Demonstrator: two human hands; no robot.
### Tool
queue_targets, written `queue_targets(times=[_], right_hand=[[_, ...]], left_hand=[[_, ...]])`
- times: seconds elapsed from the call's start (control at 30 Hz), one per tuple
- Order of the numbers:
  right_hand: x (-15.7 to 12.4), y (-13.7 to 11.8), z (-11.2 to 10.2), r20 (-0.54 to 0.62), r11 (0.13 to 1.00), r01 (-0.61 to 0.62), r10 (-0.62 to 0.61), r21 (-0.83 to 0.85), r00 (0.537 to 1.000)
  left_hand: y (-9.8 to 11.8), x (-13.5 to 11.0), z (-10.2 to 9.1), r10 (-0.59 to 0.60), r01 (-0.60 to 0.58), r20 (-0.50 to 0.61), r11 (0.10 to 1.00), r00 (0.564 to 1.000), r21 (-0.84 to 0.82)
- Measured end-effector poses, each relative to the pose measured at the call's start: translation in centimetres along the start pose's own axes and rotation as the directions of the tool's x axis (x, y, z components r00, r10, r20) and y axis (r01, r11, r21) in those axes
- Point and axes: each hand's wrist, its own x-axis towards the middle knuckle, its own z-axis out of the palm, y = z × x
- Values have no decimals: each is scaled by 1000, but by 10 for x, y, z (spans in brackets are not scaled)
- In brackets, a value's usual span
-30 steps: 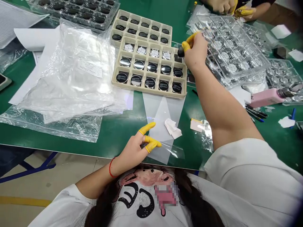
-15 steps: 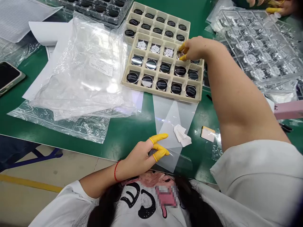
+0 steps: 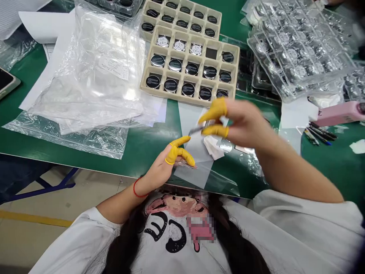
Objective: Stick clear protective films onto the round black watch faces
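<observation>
A blurred watch case (image 3: 196,130) is pinched between the yellow-covered fingertips of the right hand (image 3: 245,121), in front of the near beige tray (image 3: 176,95). It is seen nearly edge-on, its lower end just beside a fingertip of the left hand (image 3: 162,165); whether the two touch cannot be told. The left hand is curled, its yellow-covered fingers set slightly apart over a small printed piece (image 3: 186,163); whether that piece is gripped cannot be told. Clear film (image 3: 221,180) is spread beside it.

The green surface (image 3: 145,146) is covered at the left by clear plastic bags (image 3: 114,89) laid over white paper, with a phone (image 3: 8,84) at the edge. At the right, clear blister trays (image 3: 302,49) are piled behind a pink bottle (image 3: 338,115) and a cluster of pens (image 3: 318,133). A crumpled white tissue (image 3: 213,147) is seen below the right hand. Beyond the surface, a pale floor (image 3: 88,198) is crossed by a yellow stripe (image 3: 34,219), near a blue metal frame (image 3: 53,189).

Two beige trays are counted, the far one (image 3: 219,26) partly overlapped. In the near one, three white-backed watch cases (image 3: 179,45) and eleven black-faced discs (image 3: 192,68) are held, the last partly hidden; a black pad (image 3: 211,53) is exposed in one cell. One phone, one bottle and one tissue are seen.
</observation>
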Motion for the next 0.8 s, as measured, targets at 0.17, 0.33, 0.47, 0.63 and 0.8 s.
queue_targets(times=[0.17, 0.33, 0.47, 0.63, 0.8], right_hand=[[-64, -3, 38, 66, 995, -35, 29, 90, 997], [-85, -7, 56, -17, 855, -294, 333, 428, 943], [-99, -16, 61, -19, 887, -313, 339, 340, 941], [-109, -14, 62, -166, 980, -192, 197, 44, 966], [-114, -12, 58, -209, 933, -281, 328, 225, 921]], left_hand=[[-2, 4, 8, -89, 89, -6, 995, 996, 42], [-13, 4, 19, 72, -62, -57, 986, 996, 157], [-18, 6, 28, 64, -43, -105, 981, 992, 191], [-19, 6, 33, 40, -21, -78, 972, 996, 234], [-20, -1, 33, -2, -2, 15, 964, 1000, 266]])
